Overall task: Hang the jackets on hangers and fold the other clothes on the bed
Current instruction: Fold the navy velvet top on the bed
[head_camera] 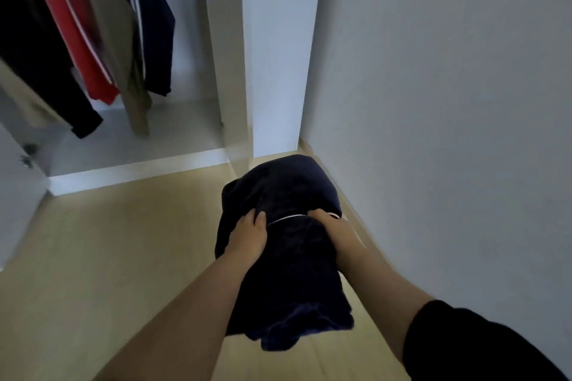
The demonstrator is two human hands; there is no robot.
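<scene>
A bundled dark navy garment (284,189) with a thin white trim line hangs in the air over the floor, held in front of me. My left hand (247,237) grips its left side with the fingers curled into the cloth. On the right side, my right hand (332,232) grips the fabric near the white trim. The lower part of the garment droops between my forearms. In the open wardrobe (136,164) at the upper left hang a black jacket (34,49), a red jacket (71,25), a beige garment (133,93) and a navy jacket (154,22).
A white wardrobe side panel (278,49) stands straight ahead. A white wall (448,102) runs close along my right. The light wooden floor (108,257) spreads to the left. A white wardrobe door edge (18,195) with hinges is at the far left.
</scene>
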